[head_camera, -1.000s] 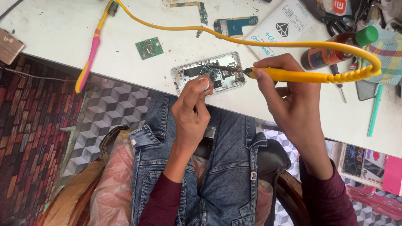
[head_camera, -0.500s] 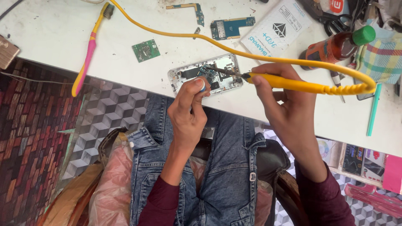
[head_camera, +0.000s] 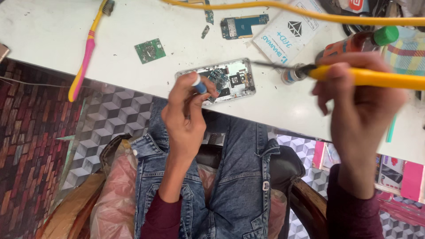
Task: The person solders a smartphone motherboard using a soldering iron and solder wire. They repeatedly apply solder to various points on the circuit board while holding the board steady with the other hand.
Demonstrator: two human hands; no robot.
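A: Opened phone (head_camera: 223,80) lies back-off near the front edge of the white table (head_camera: 133,26), circuitry exposed. Light, flat, stiff shell; bare boards inside look fragile. Judged best held by the metal rim, never by the components.

B: Hands?

A: Left hand (head_camera: 186,110) is curled, fingertips pinching a small blue-and-white tool (head_camera: 198,84) just over the phone's near edge. Whether its tip touches the board, cannot tell. Right hand (head_camera: 356,95) is closed around the yellow handle of a soldering iron (head_camera: 310,71), dark tip pointing left, held clear of the phone, to its right. Hand is blurred.

B: The iron itself?

A: Rigid, tip likely hot; grip on the handle only. Its yellow cable (head_camera: 283,11) loops across the table's back.

B: Around that?

A: Small green circuit board (head_camera: 150,50) left of the phone, blue board (head_camera: 243,25) behind it, a pink-and-yellow toothbrush (head_camera: 86,53) far left, green-capped bottle (head_camera: 358,42) near the iron.
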